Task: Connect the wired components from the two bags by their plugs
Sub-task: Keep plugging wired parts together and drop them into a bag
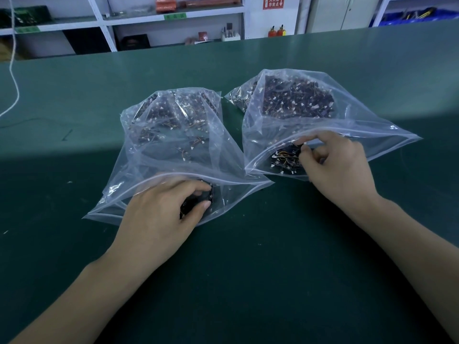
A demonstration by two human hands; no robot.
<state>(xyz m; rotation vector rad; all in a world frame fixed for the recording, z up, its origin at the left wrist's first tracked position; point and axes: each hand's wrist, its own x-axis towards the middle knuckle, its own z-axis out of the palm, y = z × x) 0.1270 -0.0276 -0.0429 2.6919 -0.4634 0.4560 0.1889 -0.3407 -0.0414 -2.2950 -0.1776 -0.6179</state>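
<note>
**Two hands reach into two clear bags of wired parts**

Seen from above, two clear zip bags lie side by side on a dark green table point(248, 281), their open mouths facing the person. The left bag point(159, 150) and the right bag point(285, 125) each hold a heap of small dark boards with thin wires and white plugs, piled toward the far end.

The left hand point(159, 219) sits in the mouth of the left bag, thumb and fingers curled round a small dark board point(198, 201). The right hand point(340, 167) is at the mouth of the right bag, its fingertips pinching a dark component point(296, 147) above a small cluster of wired parts point(285, 162). White shelves point(124, 23) line the wall beyond the table.
</note>
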